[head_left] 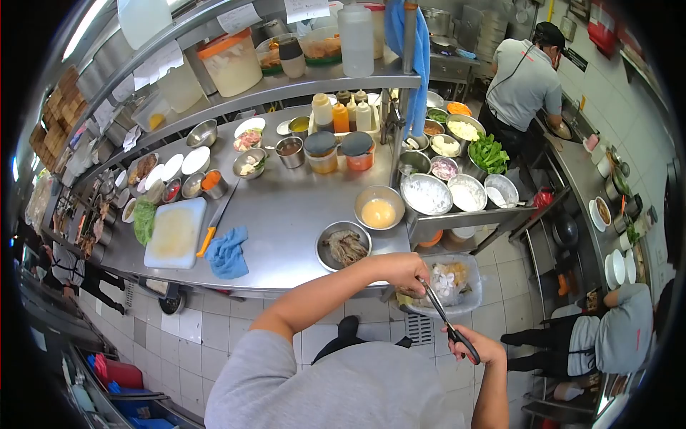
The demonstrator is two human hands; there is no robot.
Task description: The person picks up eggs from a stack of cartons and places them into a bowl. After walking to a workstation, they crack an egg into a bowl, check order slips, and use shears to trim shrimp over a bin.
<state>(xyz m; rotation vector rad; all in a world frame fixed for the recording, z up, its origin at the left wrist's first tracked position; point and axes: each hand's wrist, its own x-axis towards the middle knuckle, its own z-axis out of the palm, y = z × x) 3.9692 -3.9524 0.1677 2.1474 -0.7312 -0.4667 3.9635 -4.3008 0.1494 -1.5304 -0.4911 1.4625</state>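
My right hand [477,346] is closed around the black handles of a pair of scissors [446,319]. The blades point up and left toward my left hand [406,273]. That hand is closed, with a small brownish bit showing beneath it that I cannot make out. Both hands are above a plastic-lined bin [473,300] holding whitish and yellowish scraps. To the left, near the table's front edge, a metal bowl [323,259] holds greyish raw seafood [346,247] that looks like prawns. Behind it stands a bowl of yellow liquid [379,213].
A cutting board [175,232], a yellow-handled knife [211,230] and a blue cloth [229,254] lie on the steel table [300,207]. Bowls of white powder [426,194] stand at the right. One co-worker [525,79] is at the back right, another [622,329] nearer right.
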